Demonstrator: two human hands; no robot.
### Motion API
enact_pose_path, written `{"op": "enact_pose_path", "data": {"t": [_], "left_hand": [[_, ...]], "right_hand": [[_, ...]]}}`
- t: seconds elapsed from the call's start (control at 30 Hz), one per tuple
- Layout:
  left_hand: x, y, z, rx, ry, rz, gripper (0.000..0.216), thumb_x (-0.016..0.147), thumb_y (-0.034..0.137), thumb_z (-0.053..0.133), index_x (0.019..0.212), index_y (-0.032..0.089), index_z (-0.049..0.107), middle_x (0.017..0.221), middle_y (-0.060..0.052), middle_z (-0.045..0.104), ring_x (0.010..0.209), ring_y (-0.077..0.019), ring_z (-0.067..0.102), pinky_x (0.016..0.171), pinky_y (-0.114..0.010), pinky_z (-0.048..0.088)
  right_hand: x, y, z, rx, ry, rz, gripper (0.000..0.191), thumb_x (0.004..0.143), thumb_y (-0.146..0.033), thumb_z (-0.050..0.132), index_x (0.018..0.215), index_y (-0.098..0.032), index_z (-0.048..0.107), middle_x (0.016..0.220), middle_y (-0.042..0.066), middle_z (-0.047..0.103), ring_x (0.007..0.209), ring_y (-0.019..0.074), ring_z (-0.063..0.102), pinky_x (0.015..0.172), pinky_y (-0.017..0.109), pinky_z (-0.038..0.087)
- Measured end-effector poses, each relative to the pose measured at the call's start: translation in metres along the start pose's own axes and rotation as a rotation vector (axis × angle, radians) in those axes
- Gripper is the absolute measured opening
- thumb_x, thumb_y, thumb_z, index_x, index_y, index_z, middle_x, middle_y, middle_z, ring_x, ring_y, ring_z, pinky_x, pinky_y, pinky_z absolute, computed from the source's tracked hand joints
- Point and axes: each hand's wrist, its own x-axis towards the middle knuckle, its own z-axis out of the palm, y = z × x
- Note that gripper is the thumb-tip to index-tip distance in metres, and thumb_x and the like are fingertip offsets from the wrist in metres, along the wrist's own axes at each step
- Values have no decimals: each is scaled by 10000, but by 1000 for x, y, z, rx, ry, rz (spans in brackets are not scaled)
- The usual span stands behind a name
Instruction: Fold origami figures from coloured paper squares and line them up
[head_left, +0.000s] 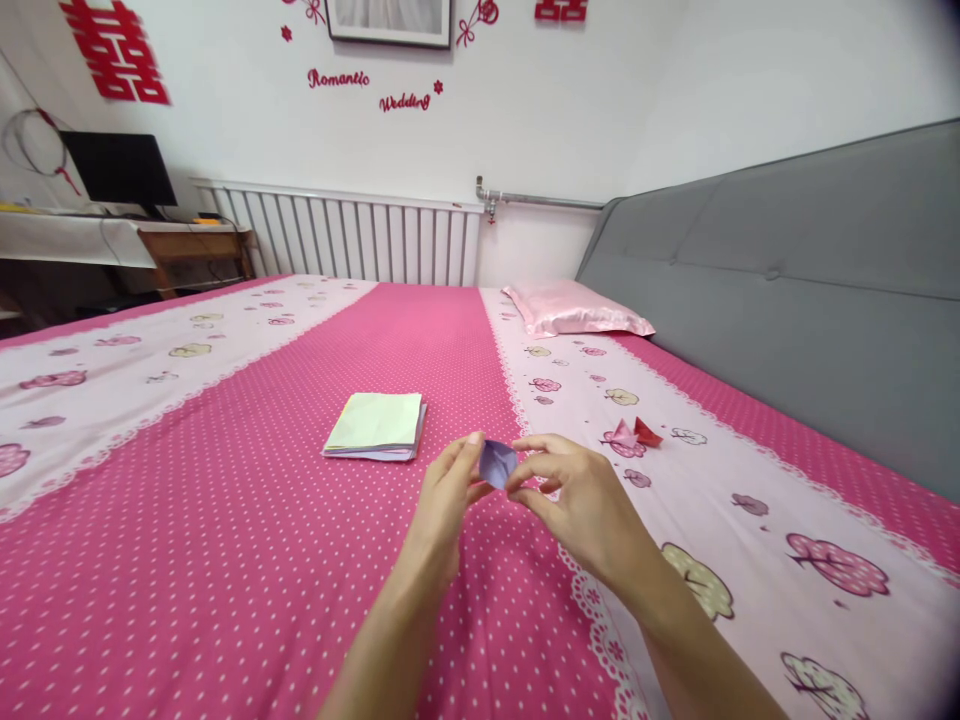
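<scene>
Pink dotted bed [262, 560], with a small purple paper [497, 464] held above it between two bare hands.

The paper looks folded, its finer creases too small to make out; the left hand [448, 488] pinches its left side, thumb uppermost, while the right hand [574, 492] has its fingers drawn narrow on the right edge. Beyond the left hand, a stack of paper [375, 420] lies on the bed, pale green on top with lilac edges underneath. Beyond the right hand, on a tree-printed white strip, a pink folded paper [622, 436] and a red folded paper [646, 433] sit side by side; whether they touch, I cannot tell. Farther out come a pink pillow [574, 307] near the gray headboard [787, 250], a white radiator [345, 230] along the wall [247, 120], and a black monitor [120, 168] at far left.
</scene>
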Motion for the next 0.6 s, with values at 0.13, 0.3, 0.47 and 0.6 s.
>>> {"op": "enact_pose_path", "data": {"t": [0.13, 0.3, 0.47, 0.6], "left_hand": [[-2, 5, 1, 41, 69, 4, 410, 708, 357, 639, 1030, 117, 559, 999, -113, 627, 821, -187, 607, 773, -322, 466], [-5, 6, 4, 52, 64, 26, 317, 712, 286, 617, 971, 107, 585, 918, -100, 641, 799, -176, 605, 773, -315, 468], [-8, 9, 7, 70, 87, 92, 344, 657, 236, 656, 977, 123, 601, 968, -92, 644, 905, -193, 589, 765, -280, 458], [-8, 8, 8, 164, 103, 96, 406, 633, 316, 682, 978, 115, 608, 939, -97, 647, 878, -202, 587, 740, -292, 460]], "right_hand": [[-1, -1, 1, -114, 97, -9, 176, 735, -122, 630, 753, -276, 712, 988, -6, 651, 801, 166, 617, 713, 322, 497], [-2, -3, 1, -118, 112, -41, 167, 752, -129, 617, 770, -263, 714, 819, -1, 618, 667, 126, 584, 601, 262, 469], [-4, -3, 1, -145, 83, -66, 151, 762, -141, 618, 760, -261, 710, 739, -19, 589, 614, 104, 552, 568, 235, 425], [-4, -6, 3, -223, 41, -109, 148, 782, -146, 596, 737, -245, 695, 691, -26, 573, 566, 90, 518, 520, 219, 373]]}}
